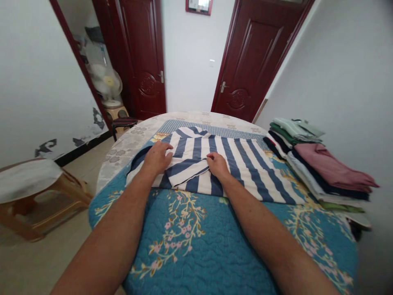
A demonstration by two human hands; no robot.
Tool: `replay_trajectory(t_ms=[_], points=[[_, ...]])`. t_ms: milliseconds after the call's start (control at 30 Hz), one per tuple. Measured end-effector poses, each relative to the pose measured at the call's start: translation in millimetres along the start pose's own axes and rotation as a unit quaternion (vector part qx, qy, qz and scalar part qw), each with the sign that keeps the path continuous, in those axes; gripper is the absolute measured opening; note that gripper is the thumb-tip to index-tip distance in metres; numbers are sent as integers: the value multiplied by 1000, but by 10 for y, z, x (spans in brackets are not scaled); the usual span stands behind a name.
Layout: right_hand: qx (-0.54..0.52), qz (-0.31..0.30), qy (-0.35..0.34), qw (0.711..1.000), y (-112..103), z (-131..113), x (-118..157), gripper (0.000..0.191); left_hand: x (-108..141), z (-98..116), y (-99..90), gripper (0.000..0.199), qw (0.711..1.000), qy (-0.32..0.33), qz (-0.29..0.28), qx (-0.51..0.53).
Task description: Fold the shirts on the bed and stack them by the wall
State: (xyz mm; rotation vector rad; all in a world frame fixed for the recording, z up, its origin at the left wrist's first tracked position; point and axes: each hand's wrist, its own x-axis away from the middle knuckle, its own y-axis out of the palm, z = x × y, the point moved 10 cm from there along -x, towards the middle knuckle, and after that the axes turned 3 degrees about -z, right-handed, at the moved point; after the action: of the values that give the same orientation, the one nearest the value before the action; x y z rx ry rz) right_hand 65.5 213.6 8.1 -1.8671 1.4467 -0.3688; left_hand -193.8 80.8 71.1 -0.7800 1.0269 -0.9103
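A blue-and-white striped shirt [245, 164] lies flat across the table, its collar end to the left and its hem to the right. One sleeve [187, 172] is laid back over the body of the shirt. My right hand [217, 164] pinches the edge of that sleeve between thumb and fingers. On the shoulder part of the shirt rests my left hand [157, 159], thumb and fingers apart, with no cloth visibly gripped.
A teal floral quilted cover [221, 237] lies over the round table. At the right, folded clothes [331, 168] are stacked near the wall. A stool [39, 192] stands on the floor at the left, and a fan [107, 84] stands beyond the doorway.
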Motion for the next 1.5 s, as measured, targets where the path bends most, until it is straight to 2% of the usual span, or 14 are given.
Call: replay_trajectory(t_ms=[100,200,300,467,533,667,867,1067,1167,1300,1400,1500], points=[[3,4,-11,1000,-22,-94,45,21,72,539,274,36,987,145,-48,47],[12,-12,-27,1000,-17,-179,82,26,232,917,674,45,966,228,-114,34],[24,-34,-54,998,-51,-250,182,38,323,1006,944,54,964,229,-129,-36],[104,-61,-165,979,-218,-355,635,56,354,951,1068,62,965,194,-136,-113],[157,-74,-164,971,-291,-222,823,63,355,948,1071,64,964,182,-140,-132],[224,-114,-106,962,-495,299,1012,70,354,956,1064,67,966,154,-150,-146],[279,-74,3,957,-1193,1159,872,68,339,790,986,81,973,37,-165,-159],[313,-45,108,942,-1768,1827,814,72,343,782,980,81,974,33,-165,-155],[320,-18,129,938,-1917,1979,824,73,349,759,996,81,971,28,-174,-163],[325,6,143,935,-1959,2059,840,74,384,806,938,80,971,39,-175,-159],[333,8,141,932,-1936,2092,832,76,421,1017,912,71,970,96,-171,-146],[340,5,138,930,-1916,2126,813,79,477,1334,1007,66,960,169,-184,-124]])
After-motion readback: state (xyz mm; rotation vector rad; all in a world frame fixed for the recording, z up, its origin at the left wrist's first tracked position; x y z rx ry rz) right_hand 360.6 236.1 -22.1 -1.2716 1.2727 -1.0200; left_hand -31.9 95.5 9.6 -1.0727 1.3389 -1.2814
